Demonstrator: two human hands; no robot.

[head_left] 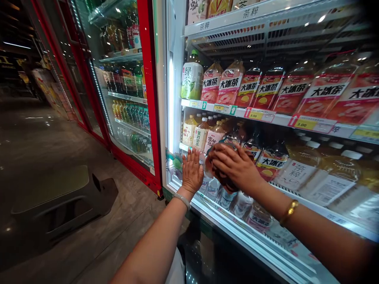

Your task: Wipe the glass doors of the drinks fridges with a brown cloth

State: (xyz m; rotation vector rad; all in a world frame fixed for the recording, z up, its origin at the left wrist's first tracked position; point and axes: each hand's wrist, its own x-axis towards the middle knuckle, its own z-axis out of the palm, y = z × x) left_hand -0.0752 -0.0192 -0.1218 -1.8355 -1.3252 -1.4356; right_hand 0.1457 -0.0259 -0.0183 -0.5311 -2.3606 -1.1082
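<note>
My left hand (192, 170) lies flat, fingers pointing up, against what looks like the glass front of a lit drinks fridge (162, 98). A pale bangle (182, 200) circles that wrist. Just to its right, my right hand (237, 167) presses a brown cloth (225, 183) to the same surface, its fingers spread over the cloth. A gold bracelet (291, 211) is on the right wrist. Small coloured decals (177, 163) show left of my left hand. Behind the hands stand tea bottles (203, 134), partly covered by the cloth and fingers.
Shelves inside hold several large iced-tea bottles (229, 83), with price tags (254, 115) along the shelf edge. At left stands a red-framed fridge (151, 86) with more drinks. A grey plastic stool (59, 189) sits on the tiled floor (100, 248) to my left.
</note>
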